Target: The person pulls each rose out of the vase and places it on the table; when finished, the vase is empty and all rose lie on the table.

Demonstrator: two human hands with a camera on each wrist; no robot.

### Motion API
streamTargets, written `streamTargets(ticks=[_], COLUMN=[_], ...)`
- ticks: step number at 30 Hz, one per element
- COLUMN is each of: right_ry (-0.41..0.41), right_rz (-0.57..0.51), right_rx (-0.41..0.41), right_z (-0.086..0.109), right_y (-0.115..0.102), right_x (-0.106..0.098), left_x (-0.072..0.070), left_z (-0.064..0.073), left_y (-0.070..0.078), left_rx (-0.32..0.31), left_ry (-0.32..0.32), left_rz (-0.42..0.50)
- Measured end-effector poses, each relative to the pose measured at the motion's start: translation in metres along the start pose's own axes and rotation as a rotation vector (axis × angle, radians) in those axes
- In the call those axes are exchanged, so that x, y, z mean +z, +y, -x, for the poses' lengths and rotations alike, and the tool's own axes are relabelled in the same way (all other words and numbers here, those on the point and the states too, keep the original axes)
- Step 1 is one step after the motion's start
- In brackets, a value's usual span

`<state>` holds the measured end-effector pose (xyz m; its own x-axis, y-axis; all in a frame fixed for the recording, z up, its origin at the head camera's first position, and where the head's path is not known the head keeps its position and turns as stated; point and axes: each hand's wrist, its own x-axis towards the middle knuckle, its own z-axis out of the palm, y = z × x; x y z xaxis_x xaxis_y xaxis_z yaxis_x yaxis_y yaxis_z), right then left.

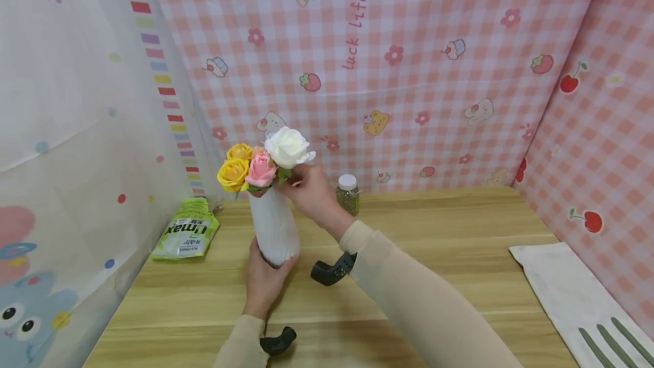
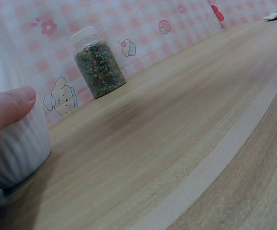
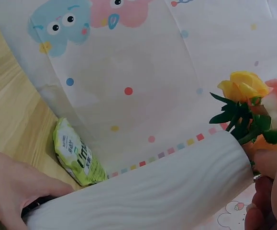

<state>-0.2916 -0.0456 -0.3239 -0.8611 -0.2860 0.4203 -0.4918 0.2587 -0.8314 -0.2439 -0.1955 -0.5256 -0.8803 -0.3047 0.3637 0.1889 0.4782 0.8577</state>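
Note:
A white ribbed vase [image 1: 275, 226] stands on the wooden table, gripped low on its sides by my left hand [image 1: 264, 280]. In the left wrist view, the thumb [image 2: 15, 104] lies against the vase wall. Yellow roses [image 1: 234, 174] and a pink rose [image 1: 261, 168] rise from the vase mouth. Beside them is a white rose [image 1: 289, 147], its stem pinched just below the bloom by my right hand [image 1: 313, 193]. The stem's lower part is hidden behind the fingers and the vase rim. In the right wrist view, green leaves [image 3: 231, 114] spread under a yellow rose.
Behind the right hand stands a clear jar [image 1: 348, 196] of small dark beads with a white lid. A green packet [image 1: 188, 230] lies at the table's left. On the right lies a white cloth [image 1: 572, 294] with dark stripes. Patterned sheets [image 1: 409, 95] wall the table.

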Motion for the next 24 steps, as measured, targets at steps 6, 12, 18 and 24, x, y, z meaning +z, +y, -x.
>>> streamTargets(ticks=[6,12,18,24], right_ry=[0.017,0.000,0.010,0.035], right_rz=[0.090,-0.069,-0.078,-0.129], right_rx=[-0.037,-0.073,-0.012,-0.015], right_z=[-0.001,0.001,-0.005,-0.012], right_y=[0.001,-0.006,-0.011,-0.018], right_x=[0.000,0.001,0.001,-0.003], left_x=[0.000,0.000,0.000,-0.001], left_z=[0.001,0.001,0.001,0.000], left_y=[0.000,0.001,0.000,0.000], left_rx=[0.010,-0.002,0.006,0.010], left_ry=[0.005,0.006,0.005,-0.001], left_rz=[-0.012,-0.002,0.001,-0.001])
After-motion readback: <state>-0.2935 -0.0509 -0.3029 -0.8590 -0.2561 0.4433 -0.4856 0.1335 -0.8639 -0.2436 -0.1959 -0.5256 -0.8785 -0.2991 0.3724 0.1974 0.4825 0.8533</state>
